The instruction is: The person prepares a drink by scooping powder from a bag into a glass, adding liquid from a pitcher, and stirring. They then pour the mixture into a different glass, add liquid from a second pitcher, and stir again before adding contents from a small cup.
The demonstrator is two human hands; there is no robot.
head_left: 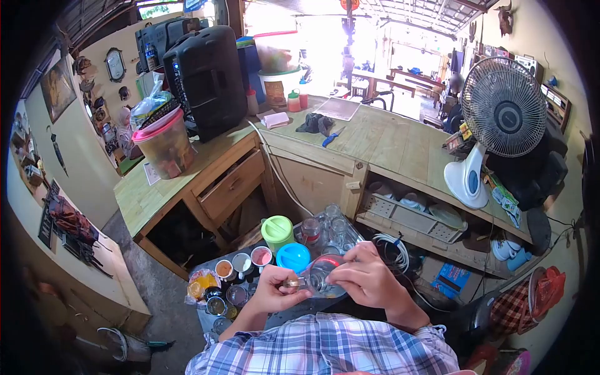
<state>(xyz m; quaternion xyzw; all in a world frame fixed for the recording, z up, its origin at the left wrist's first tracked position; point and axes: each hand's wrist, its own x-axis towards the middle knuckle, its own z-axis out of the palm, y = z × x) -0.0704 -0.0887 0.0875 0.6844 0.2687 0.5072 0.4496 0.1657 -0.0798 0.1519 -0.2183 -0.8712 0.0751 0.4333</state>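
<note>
My left hand (275, 290) is closed round the narrow end of a clear glass vessel (317, 274), low in the middle of the view. On the vessel's right side rests my right hand (369, 278), its fingers bent against the glass. The vessel is tilted, above a low grey table (250, 317). Just behind it on that table are a blue-lidded container (293, 257) and a green-lidded container (277, 231). Several glass jars (334, 225) stand close together beyond my hands. Three cups (242, 263) and several glasses (216, 305) are left of my left hand.
A wooden counter (387, 147) curves round the front, bearing a black speaker (209, 81), a pink-lidded bucket (165, 147) and a white fan (475, 181). Shelves beneath hold a crate (409, 219). A coiled white cable (392, 250) lies right of the table. A person (125, 134) is at far left.
</note>
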